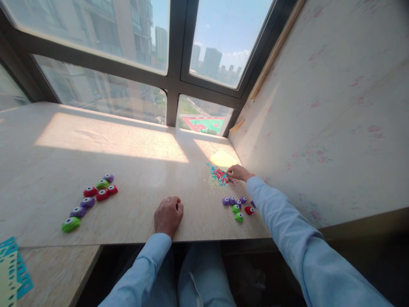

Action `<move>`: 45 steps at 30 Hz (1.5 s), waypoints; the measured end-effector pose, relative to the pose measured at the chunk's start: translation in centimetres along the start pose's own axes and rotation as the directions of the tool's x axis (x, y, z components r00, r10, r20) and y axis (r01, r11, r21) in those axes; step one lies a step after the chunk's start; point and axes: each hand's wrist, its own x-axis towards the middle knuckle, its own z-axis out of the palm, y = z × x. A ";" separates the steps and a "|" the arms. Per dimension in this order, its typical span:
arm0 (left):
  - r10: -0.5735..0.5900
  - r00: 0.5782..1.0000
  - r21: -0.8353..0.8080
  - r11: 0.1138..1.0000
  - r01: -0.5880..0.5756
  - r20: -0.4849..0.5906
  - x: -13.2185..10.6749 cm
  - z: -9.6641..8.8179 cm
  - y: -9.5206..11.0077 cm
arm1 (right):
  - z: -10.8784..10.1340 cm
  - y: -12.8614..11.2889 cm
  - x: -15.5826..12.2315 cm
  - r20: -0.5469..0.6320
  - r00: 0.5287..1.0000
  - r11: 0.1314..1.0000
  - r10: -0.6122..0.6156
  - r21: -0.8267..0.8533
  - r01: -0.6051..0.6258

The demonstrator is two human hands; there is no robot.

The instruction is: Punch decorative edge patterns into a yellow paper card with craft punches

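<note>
My left hand (168,215), a ring on one finger, rests on the stone sill (137,226) in a loose fist, and no object shows in it. Farther right, my right hand (238,172) has its fingers drawn together at the edge of a pile of tiny red and blue paper cut-outs (220,175). What those fingers hold, if anything, is too small to make out. Pale yellow bits (213,184) lie beside the pile. Just behind the right hand is a yellow sheet (223,158) in bright sunlight. Near my right forearm sit several small craft punches (235,208), purple, green and red.
More craft punches (78,211) stand in a slanting group on the left. Punched yellow (8,277) and blue sheets (24,279) lie at the lower left corner. A window (111,64) closes off the back, and a papered wall (319,106) borders the right.
</note>
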 end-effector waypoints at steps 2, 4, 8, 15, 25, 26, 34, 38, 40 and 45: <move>0.005 1.000 0.002 1.000 -0.005 -0.003 0.0 0.1 0.0 | 0.0 0.1 -0.1 -0.011 1.000 1.000 -0.003 0.003 0.003; 0.008 1.000 0.005 1.000 -0.008 -0.004 0.0 0.1 0.0 | 0.0 0.3 -0.2 -0.025 1.000 1.000 -0.009 0.007 0.009; 0.003 1.000 0.008 1.000 -0.003 -0.002 0.1 0.0 0.0 | -0.1 0.6 -0.2 -0.070 0.997 0.999 -0.031 0.020 0.033; 0.001 1.000 0.007 1.000 -0.001 0.001 0.1 0.0 0.1 | -0.6 1.1 -1.0 -0.192 0.977 0.992 -0.097 0.059 0.110; 0.020 1.000 -0.019 1.000 -0.020 -0.022 0.2 0.6 -0.2 | -3.5 -0.3 -5.1 -0.488 0.865 0.954 -0.113 0.191 0.232; 0.019 1.000 -0.021 1.000 -0.020 -0.022 0.2 0.6 -0.3 | -4.0 -0.3 -5.5 -0.550 0.832 0.944 -0.075 0.230 0.237; 0.015 1.000 -0.029 0.999 -0.015 -0.019 0.2 0.5 -0.3 | -7.6 -0.4 -8.6 -0.524 0.795 0.692 0.308 0.696 0.191; 0.016 1.000 -0.028 0.999 -0.016 -0.020 0.2 0.4 -0.3 | -8.3 -1.1 -9.6 -0.491 0.798 0.627 0.349 0.756 0.190; 0.020 1.000 -0.026 0.999 -0.020 -0.023 0.2 0.4 -0.3 | -8.4 -1.5 -9.9 -0.503 0.778 0.609 0.376 0.767 0.202; 0.027 0.999 -0.025 0.999 -0.028 -0.038 0.2 0.6 -0.4 | -8.4 -2.5 -10.4 -0.550 0.735 0.565 0.396 0.777 0.277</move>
